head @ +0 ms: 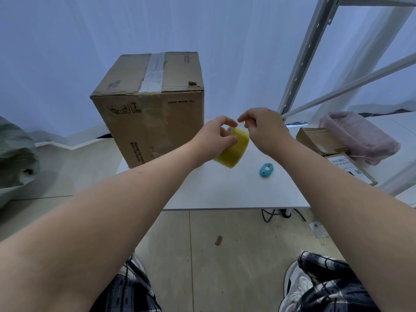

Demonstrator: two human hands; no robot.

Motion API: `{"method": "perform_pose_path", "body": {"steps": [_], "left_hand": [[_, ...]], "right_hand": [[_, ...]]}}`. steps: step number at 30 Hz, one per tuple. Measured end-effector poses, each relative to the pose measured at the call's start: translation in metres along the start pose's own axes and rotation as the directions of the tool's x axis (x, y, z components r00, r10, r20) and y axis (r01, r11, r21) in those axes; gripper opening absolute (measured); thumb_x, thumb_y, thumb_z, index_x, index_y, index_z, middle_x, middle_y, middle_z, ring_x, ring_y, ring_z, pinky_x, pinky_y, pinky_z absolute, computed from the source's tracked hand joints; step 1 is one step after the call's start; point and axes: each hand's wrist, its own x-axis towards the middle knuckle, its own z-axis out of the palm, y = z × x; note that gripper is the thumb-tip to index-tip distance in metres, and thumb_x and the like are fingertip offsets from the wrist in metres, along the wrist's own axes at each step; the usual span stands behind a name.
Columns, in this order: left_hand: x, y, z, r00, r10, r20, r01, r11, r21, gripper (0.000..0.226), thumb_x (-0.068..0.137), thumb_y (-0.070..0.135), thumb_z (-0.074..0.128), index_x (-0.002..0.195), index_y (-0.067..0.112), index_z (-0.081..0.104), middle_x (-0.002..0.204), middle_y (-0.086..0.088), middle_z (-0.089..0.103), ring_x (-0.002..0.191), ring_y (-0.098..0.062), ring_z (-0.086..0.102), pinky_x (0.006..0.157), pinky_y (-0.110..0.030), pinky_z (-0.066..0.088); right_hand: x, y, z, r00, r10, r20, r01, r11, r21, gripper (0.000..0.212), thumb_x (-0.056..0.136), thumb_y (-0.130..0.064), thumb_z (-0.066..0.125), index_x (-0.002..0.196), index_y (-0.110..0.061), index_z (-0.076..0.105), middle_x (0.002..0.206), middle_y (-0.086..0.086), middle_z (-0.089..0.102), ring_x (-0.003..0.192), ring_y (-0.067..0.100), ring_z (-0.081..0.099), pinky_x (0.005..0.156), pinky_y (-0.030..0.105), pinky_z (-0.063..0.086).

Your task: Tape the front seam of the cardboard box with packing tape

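Observation:
A tall brown cardboard box stands on the left part of the white table, with an old clear tape strip across its top. My left hand grips a yellow roll of packing tape, held just above the table to the right of the box. My right hand sits close to the roll's upper edge, thumb and forefinger pinched together at the tape's end. Whether a loose strip is between those fingers is too fine to see.
A small teal box cutter lies on the table right of the roll. Flat cardboard parcels and a pink bag sit at the right. A metal rack frame rises behind. A grey-green sack is on the left floor.

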Motion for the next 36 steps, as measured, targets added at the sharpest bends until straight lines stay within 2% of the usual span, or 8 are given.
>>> {"method": "perform_pose_path", "body": {"steps": [4,9,15,18,24,28,32,36], "left_hand": [[0.003,-0.006,-0.002,0.996,0.067,-0.052,-0.064,0.996,0.061,0.032,0.090,0.016,0.059,0.121,0.020,0.054,0.086,-0.006,0.053,0.081,-0.018,0.051,0.071,-0.027,0.041],[0.006,-0.011,-0.010,0.991,0.116,-0.066,-0.112,0.992,0.062,0.031,0.091,0.017,0.058,0.122,0.021,0.054,0.095,-0.006,0.058,0.082,-0.016,0.053,0.067,-0.024,0.043],[0.004,-0.009,-0.007,0.985,0.166,-0.048,-0.157,0.975,0.154,0.031,0.095,0.019,0.054,0.126,0.022,0.052,0.095,0.000,0.053,0.078,-0.009,0.050,0.066,-0.018,0.041],[0.001,-0.002,-0.007,0.987,0.157,-0.026,-0.154,0.984,0.092,0.037,0.094,0.022,0.056,0.130,0.018,0.050,0.093,0.002,0.058,0.082,-0.008,0.053,0.070,-0.017,0.043],[-0.004,0.007,-0.010,0.997,0.013,0.080,0.002,0.982,-0.188,0.060,0.087,0.026,0.067,0.138,0.024,0.036,0.110,-0.003,0.061,0.102,-0.025,0.061,0.092,-0.037,0.050],[-0.003,0.013,-0.005,0.995,0.088,0.052,-0.094,0.990,0.108,0.059,0.087,0.026,0.066,0.138,0.024,0.035,0.112,-0.002,0.053,0.098,-0.023,0.058,0.080,-0.030,0.051],[0.004,0.002,-0.006,0.993,0.116,-0.012,-0.108,0.951,0.288,0.056,0.089,0.029,0.064,0.139,0.022,0.039,0.127,-0.007,0.056,0.105,-0.020,0.054,0.080,-0.028,0.045],[0.008,-0.004,-0.014,0.987,0.148,-0.067,-0.124,0.953,0.276,0.057,0.088,0.030,0.065,0.139,0.024,0.041,0.132,-0.006,0.055,0.114,-0.020,0.054,0.090,-0.028,0.045]], "right_hand": [[-0.002,0.001,-0.002,0.995,-0.021,0.100,0.022,1.000,-0.004,0.032,0.096,-0.008,0.040,0.116,-0.008,0.065,0.117,0.012,0.066,0.087,0.015,0.052,0.079,0.024,0.039],[-0.003,-0.001,-0.001,0.978,-0.084,0.188,0.100,0.992,-0.076,0.033,0.094,-0.021,0.054,0.124,-0.009,0.059,0.117,0.013,0.059,0.097,0.017,0.052,0.085,0.023,0.039],[-0.002,0.004,0.001,0.982,-0.165,0.091,0.184,0.943,-0.279,0.026,0.096,-0.020,0.049,0.111,-0.007,0.066,0.108,0.012,0.060,0.095,0.025,0.058,0.084,0.036,0.051],[-0.004,0.011,-0.001,0.980,-0.196,0.040,0.198,0.926,-0.321,0.027,0.097,-0.020,0.047,0.105,-0.005,0.068,0.102,0.012,0.061,0.091,0.025,0.057,0.079,0.040,0.053],[-0.006,0.011,-0.009,0.973,-0.230,-0.019,0.207,0.907,-0.367,0.023,0.097,-0.021,0.042,0.100,-0.007,0.060,0.093,0.009,0.059,0.080,0.019,0.048,0.066,0.032,0.043],[-0.008,0.008,-0.008,0.987,-0.148,0.069,0.163,0.903,-0.398,0.021,0.097,-0.019,0.039,0.099,-0.008,0.056,0.093,0.009,0.058,0.079,0.022,0.054,0.069,0.037,0.050],[-0.005,-0.008,-0.009,0.970,-0.131,0.204,0.175,0.960,-0.218,0.028,0.099,-0.019,0.033,0.076,-0.011,0.047,0.073,0.004,0.049,0.066,0.015,0.047,0.061,0.026,0.040],[-0.002,-0.010,-0.009,0.979,0.094,0.183,-0.147,0.943,0.300,0.031,0.096,-0.020,0.037,0.069,-0.008,0.042,0.061,0.004,0.035,0.056,0.013,0.030,0.055,0.029,0.028]]}}
